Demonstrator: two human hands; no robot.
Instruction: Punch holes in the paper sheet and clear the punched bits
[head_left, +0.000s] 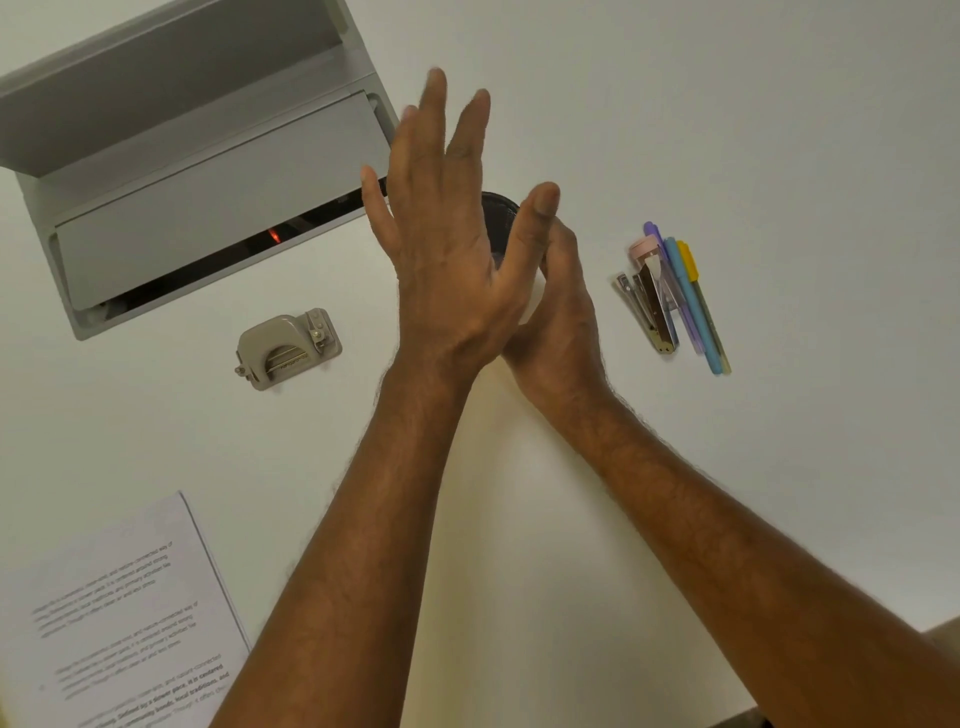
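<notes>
Fingers (441, 119) spread wide and empty, our left hand (447, 249) brushes our right hand (556, 312), hiding most of a dark round object (501, 205). Our hole punch (288, 345) rests nearby; our paper sheet (130, 618) lies at the tabletop's (779, 130) near-left corner, pens (685, 296) opposite.

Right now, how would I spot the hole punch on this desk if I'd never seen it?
Start at the big grey cable box set into the white desk at the upper left. Just below its lower edge sits the small beige metal hole punch, left of the raised hands. It is the only squat, arched item; the slim pens lie far right.
</notes>
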